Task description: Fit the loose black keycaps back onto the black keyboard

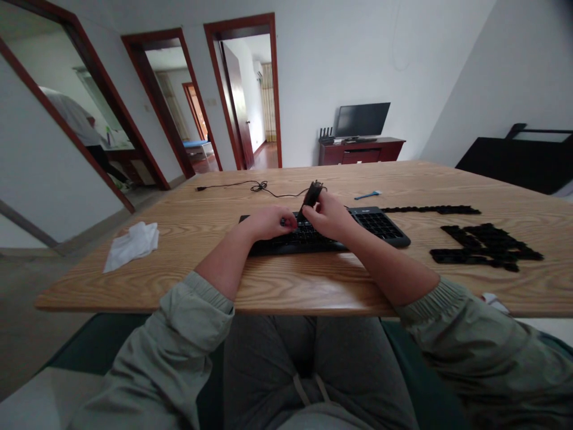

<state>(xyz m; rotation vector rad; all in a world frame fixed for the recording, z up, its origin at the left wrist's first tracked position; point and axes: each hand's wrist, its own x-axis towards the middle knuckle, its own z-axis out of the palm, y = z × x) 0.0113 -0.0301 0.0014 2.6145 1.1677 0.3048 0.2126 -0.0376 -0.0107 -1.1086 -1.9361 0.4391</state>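
Observation:
A black keyboard [380,224] lies on the wooden table [286,280] in front of me. My left hand [268,222] rests on the keyboard's left half, fingers curled in a pinch on something small that I cannot make out. My right hand [329,214] is raised just above the keys and grips a dark tool [311,194] that points up and away. The keyboard's cable [257,187] trails off to the far left.
Removed black keycaps [486,245] lie in rows to the right, with another strip [432,209] behind them. A white cloth [132,243] sits at the left, a small blue tool [367,194] beyond the keyboard. A person stands in the far left doorway.

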